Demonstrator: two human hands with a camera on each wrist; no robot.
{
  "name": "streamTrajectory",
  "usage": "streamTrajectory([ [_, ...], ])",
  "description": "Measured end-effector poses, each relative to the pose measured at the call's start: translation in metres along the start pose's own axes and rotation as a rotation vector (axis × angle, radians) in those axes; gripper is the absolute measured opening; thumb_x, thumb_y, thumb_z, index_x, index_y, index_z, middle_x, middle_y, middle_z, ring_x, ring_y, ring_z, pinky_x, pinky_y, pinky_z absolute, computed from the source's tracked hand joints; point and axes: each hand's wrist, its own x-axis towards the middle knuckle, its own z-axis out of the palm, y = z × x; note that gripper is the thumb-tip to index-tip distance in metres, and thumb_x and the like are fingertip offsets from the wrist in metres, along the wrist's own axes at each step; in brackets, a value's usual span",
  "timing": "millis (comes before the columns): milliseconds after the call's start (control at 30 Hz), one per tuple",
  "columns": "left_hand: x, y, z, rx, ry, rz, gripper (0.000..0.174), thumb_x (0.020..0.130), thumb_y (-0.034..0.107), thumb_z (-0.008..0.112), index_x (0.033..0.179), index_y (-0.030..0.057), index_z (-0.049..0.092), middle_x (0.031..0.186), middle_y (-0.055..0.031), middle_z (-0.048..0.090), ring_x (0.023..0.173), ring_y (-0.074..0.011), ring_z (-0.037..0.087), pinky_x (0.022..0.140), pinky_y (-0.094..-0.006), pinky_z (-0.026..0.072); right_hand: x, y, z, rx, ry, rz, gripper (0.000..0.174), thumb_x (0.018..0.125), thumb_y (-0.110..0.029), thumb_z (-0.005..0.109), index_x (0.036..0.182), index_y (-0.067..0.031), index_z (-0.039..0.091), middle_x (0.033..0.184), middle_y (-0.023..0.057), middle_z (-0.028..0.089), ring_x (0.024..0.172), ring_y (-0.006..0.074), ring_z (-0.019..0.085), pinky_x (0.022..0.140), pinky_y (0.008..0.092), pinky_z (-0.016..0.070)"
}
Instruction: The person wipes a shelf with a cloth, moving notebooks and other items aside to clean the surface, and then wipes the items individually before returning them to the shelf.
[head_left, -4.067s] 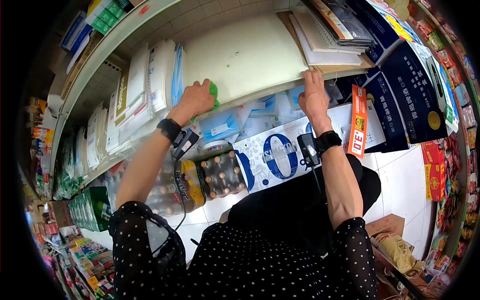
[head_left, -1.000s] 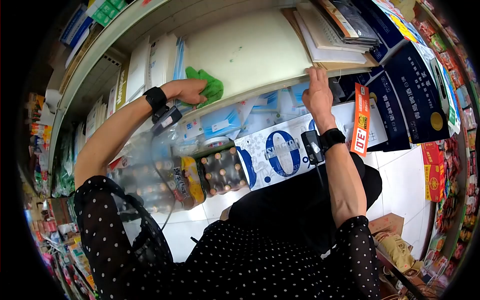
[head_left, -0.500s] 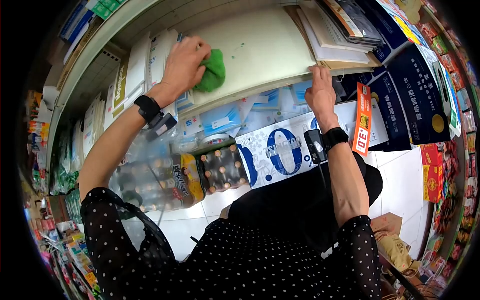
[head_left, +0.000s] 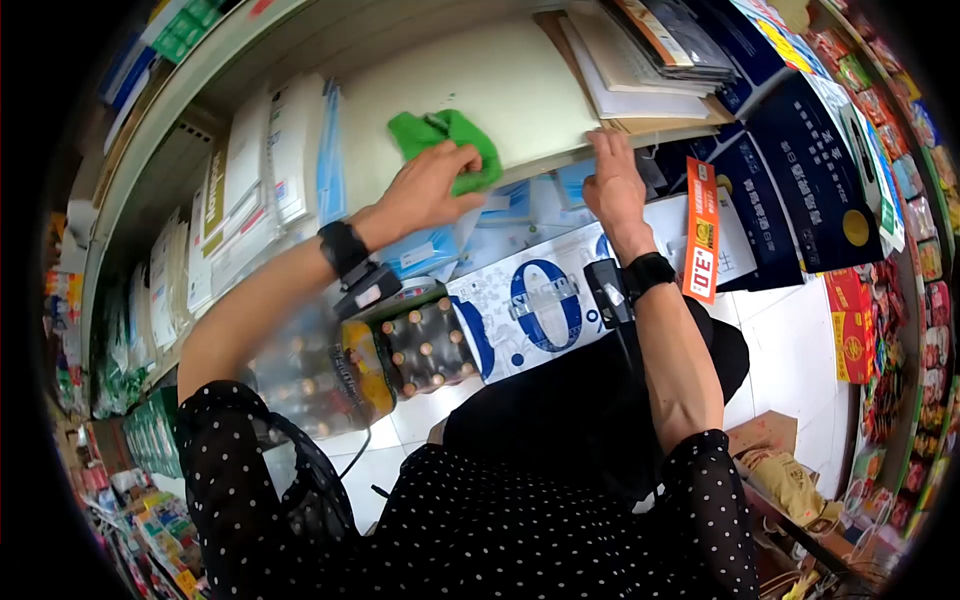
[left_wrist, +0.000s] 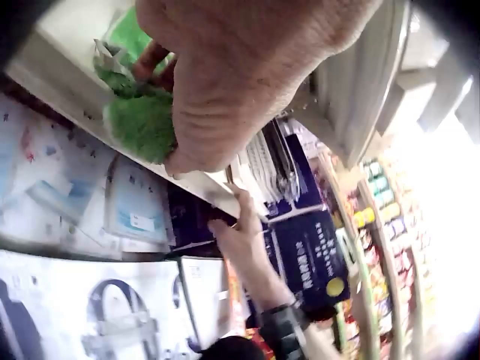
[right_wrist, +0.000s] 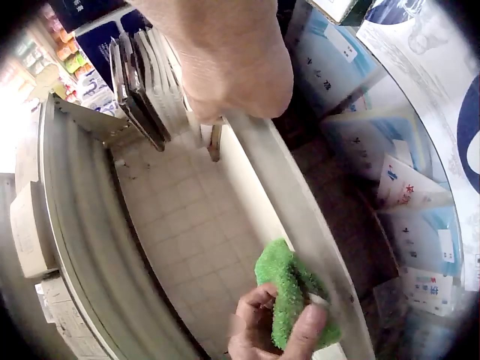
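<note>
A green cloth [head_left: 450, 140] lies bunched on the pale shelf board [head_left: 500, 75], partly over its front edge. My left hand [head_left: 432, 190] grips its near side with curled fingers; the left wrist view shows the cloth [left_wrist: 142, 124] beneath the hand [left_wrist: 232, 75]. In the right wrist view, thumb and fingers of the left hand [right_wrist: 274, 322] pinch the cloth [right_wrist: 289, 292]. My right hand [head_left: 615, 190] rests on the shelf's front edge, fingertips on the rim beside stacked envelopes and notebooks [head_left: 645, 95], holding nothing.
Upright notebooks and paper packs [head_left: 250, 170] stand on the shelf's left. Below the edge are blue packets [head_left: 425, 250], a white-and-blue box [head_left: 540, 300] and shrink-wrapped bottles [head_left: 425, 350]. Dark blue boxes [head_left: 825, 180] and an orange price tag [head_left: 701, 230] are at the right.
My left hand has moved right and toward the shelf's front edge with the cloth, which is more spread out. My right hand stays at the edge; the head view has shifted slightly.
</note>
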Motion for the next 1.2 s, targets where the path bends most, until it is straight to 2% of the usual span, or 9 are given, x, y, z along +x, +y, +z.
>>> streamTrajectory([
  [67,-0.005,0.0,-0.002,0.003,0.039,0.092,0.029,0.08,0.022,0.069,0.103,0.005,0.063,0.099,-0.0149,0.063,0.092,-0.0342,0.063,0.077,-0.0416,0.0499,0.0,0.0,-0.002,0.001,-0.004,0.003,0.057,0.066,0.011,0.053,0.12,-0.0051,0.053,0.126,0.0141,0.051,0.124,0.035,0.046,0.102,0.0402,0.0433],
  [167,-0.009,0.001,-0.031,-0.183,-0.209,-0.057,0.034,0.079,0.018,0.071,0.108,0.005,0.061,0.099,-0.0142,0.06,0.092,-0.0331,0.062,0.076,-0.0402,0.0491,-0.001,-0.002,-0.005,0.025,-0.001,0.001,0.058,0.065,0.011,0.054,0.121,-0.0049,0.053,0.129,0.0123,0.051,0.126,0.0334,0.045,0.102,0.0389,0.044],
  [333,-0.001,-0.003,-0.001,0.065,-0.037,0.279,0.019,0.078,0.006,0.063,0.096,0.0027,0.056,0.093,-0.0159,0.058,0.089,-0.0367,0.058,0.076,-0.0446,0.0478,-0.002,0.004,-0.003,0.058,0.039,-0.025,0.063,0.065,0.013,0.051,0.126,-0.0047,0.051,0.134,0.0123,0.051,0.13,0.0325,0.043,0.104,0.0387,0.0427],
  [533,0.069,0.022,0.046,-0.119,0.136,0.198,0.022,0.077,0.011,0.063,0.098,0.0007,0.062,0.092,-0.0186,0.061,0.088,-0.0397,0.06,0.078,-0.0464,0.0478,-0.002,0.004,-0.005,0.083,0.039,0.004,0.075,0.068,0.013,0.047,0.141,-0.0057,0.041,0.139,0.0167,0.049,0.129,0.0345,0.046,0.101,0.0399,0.0444],
  [667,0.118,0.044,0.068,-0.137,0.073,0.154,0.022,0.084,0.018,0.061,0.1,0.0027,0.063,0.103,-0.0163,0.063,0.094,-0.0377,0.06,0.082,-0.0448,0.048,0.006,0.0,-0.012,0.142,-0.014,0.157,0.085,0.07,0.01,0.047,0.15,-0.0081,0.026,0.135,0.0207,0.052,0.122,0.0378,0.052,0.096,0.042,0.0471],
  [800,0.143,0.047,0.083,-0.184,0.133,0.115,0.022,0.084,0.016,0.059,0.102,0.0036,0.063,0.108,-0.0157,0.063,0.098,-0.0366,0.061,0.086,-0.0445,0.0475,0.013,-0.004,-0.019,0.1,-0.092,0.233,0.074,0.074,0.008,0.053,0.144,-0.0001,0.033,0.134,0.0232,0.052,0.123,0.04,0.05,0.098,0.0433,0.045],
  [900,0.124,0.034,0.075,-0.169,0.174,0.326,0.023,0.084,0.011,0.056,0.105,0.0044,0.063,0.112,-0.0169,0.063,0.102,-0.0355,0.061,0.09,-0.0439,0.0472,0.01,0.0,-0.018,0.134,-0.096,0.193,0.072,0.075,0.008,0.052,0.143,-0.0016,0.034,0.135,0.0221,0.052,0.124,0.0388,0.05,0.099,0.0422,0.0445],
  [1067,0.072,0.008,0.013,0.033,-0.299,0.183,0.02,0.085,0.009,0.055,0.104,0.0066,0.061,0.106,-0.0176,0.063,0.1,-0.0357,0.061,0.089,-0.045,0.0478,0.01,0.008,-0.018,0.159,-0.079,0.158,0.067,0.075,0.007,0.053,0.14,-0.0053,0.04,0.135,0.0193,0.052,0.125,0.0369,0.05,0.101,0.0417,0.0427],
  [1200,0.005,-0.027,-0.029,0.069,-0.312,0.195,0.019,0.079,0.005,0.062,0.098,0.0056,0.061,0.096,-0.0178,0.063,0.092,-0.0379,0.061,0.081,-0.0454,0.0486,0.011,0.003,-0.019,0.166,-0.126,0.218,0.065,0.076,0.007,0.053,0.139,-0.0055,0.042,0.135,0.0189,0.052,0.125,0.0365,0.05,0.101,0.042,0.0426],
])
